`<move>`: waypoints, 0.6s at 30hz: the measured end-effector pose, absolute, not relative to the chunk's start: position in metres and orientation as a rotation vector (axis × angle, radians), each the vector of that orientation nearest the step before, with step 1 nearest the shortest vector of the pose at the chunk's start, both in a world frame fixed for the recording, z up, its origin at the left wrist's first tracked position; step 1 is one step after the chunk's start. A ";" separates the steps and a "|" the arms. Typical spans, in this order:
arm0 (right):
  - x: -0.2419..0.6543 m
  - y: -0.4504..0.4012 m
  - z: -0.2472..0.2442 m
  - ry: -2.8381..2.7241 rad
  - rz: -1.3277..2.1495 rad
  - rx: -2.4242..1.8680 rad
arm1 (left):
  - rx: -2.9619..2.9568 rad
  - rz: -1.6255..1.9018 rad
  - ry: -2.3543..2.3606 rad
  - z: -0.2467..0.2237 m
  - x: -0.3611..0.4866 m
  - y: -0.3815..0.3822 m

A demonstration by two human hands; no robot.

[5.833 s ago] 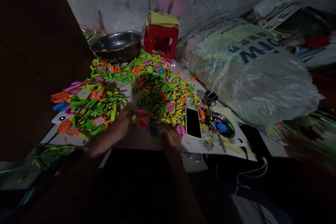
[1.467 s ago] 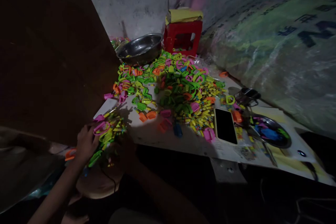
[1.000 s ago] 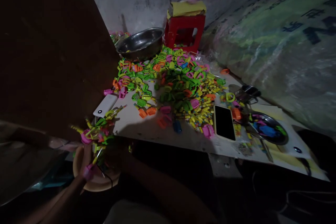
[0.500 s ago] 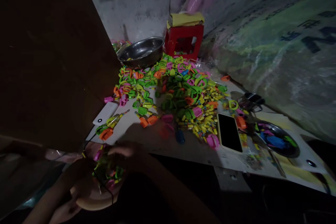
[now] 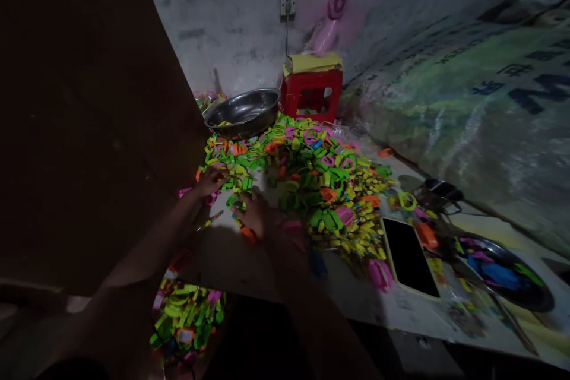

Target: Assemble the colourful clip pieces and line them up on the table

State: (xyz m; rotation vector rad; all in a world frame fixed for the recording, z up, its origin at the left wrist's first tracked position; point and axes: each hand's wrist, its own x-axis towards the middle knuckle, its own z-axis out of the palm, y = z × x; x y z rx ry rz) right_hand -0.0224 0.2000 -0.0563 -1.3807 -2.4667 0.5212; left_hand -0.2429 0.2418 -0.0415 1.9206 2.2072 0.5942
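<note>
My left hand (image 5: 212, 182) reaches over the left edge of a heap of small, bright plastic pieces (image 5: 262, 145), some shaped like loops. Its fingers extend over green and pink pieces. Beside it, my right hand (image 5: 253, 214) rests low over the tabletop with fingers apart, by a green piece (image 5: 232, 200) and an orange piece (image 5: 248, 234). I make out nothing gripped in either hand, though dim light blurs the fingertips. Below my forearms, at the table's front edge, sits a batch of similar pieces (image 5: 187, 314), mostly green and yellow; its container is hardly visible.
A steel basin (image 5: 244, 114) and a red stool (image 5: 312, 95) stand behind the heap. To the right lie a phone (image 5: 410, 258) and a dark bowl (image 5: 503, 273) of pieces. A brown panel (image 5: 89, 119) borders the left; a large plastic sack (image 5: 481, 119) borders the right.
Both hands have moved up from the batch of pieces at the lower left to the heap on the table. The whole scene sits lower in the picture.
</note>
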 end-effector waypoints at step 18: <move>-0.031 0.102 -0.061 -2.457 0.627 -1.224 | 2.110 0.815 1.846 -0.071 -0.209 0.141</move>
